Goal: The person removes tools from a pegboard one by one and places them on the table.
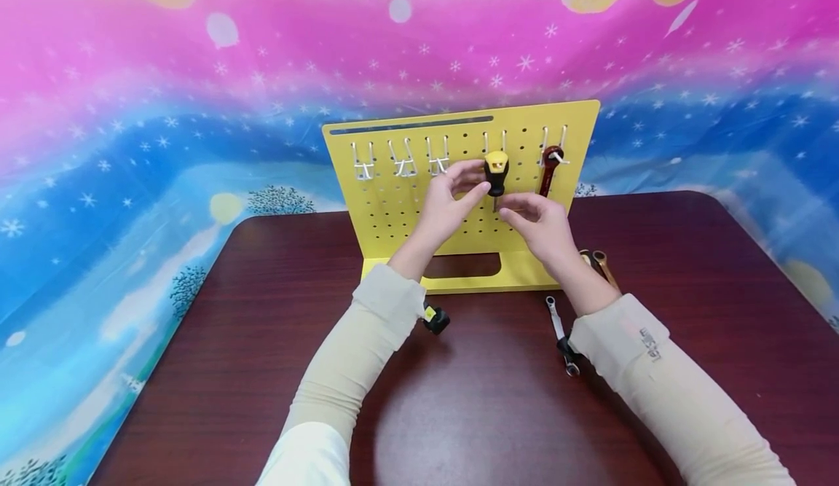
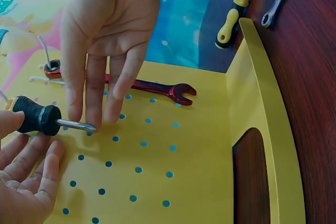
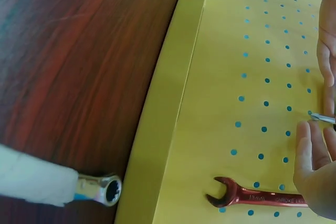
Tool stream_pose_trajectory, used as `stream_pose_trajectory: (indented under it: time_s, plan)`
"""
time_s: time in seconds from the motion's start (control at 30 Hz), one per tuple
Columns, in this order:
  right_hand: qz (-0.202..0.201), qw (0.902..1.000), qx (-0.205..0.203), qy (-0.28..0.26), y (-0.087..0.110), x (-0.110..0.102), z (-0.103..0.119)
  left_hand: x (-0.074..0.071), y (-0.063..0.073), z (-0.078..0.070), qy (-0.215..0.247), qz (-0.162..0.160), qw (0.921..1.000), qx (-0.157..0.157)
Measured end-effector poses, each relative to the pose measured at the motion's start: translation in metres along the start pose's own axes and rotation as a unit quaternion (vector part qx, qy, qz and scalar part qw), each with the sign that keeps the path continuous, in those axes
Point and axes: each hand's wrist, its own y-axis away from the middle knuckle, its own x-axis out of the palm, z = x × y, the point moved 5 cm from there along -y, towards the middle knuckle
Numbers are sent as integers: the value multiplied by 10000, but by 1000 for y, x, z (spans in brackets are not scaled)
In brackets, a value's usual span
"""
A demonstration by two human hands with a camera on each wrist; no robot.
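A stubby screwdriver (image 1: 496, 173) with a black and yellow handle and a short metal shaft stands just right of centre in the head view, yellow end up and shaft down. It is in front of the yellow pegboard (image 1: 544, 116), directly below a white hook (image 1: 504, 140); whether it rests on that hook is hidden. The left hand (image 1: 452, 198) holds the handle between thumb and fingers. The right hand (image 1: 540, 227), fingers extended, is just beside the shaft's tip.

Five hooks (image 1: 405, 173), three wrenches (image 1: 549, 173), two screwdrivers (image 1: 496, 173), one pegboard (image 1: 452, 245), one black-and-yellow object (image 1: 437, 320)
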Motion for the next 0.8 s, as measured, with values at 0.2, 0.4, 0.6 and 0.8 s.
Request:
stream_pose_trajectory:
  time_s: [0.2, 0.4, 0.6, 0.8]
  plan:
    - [0, 9995, 57, -319, -5, 6, 1, 1, -3, 1, 100, -149, 9998, 35]
    - [-58, 9976, -26, -695, -8, 8, 3, 3, -4, 1, 182, -154, 9997, 2]
    - [-55, 9962, -141, -856, -7, 8, 6, 4, -3, -1, 156, -63, 9998, 66]
    - [1, 9978, -108, -647, -4, 5, 7, 5, 0, -3, -9, 69, 9999, 158]
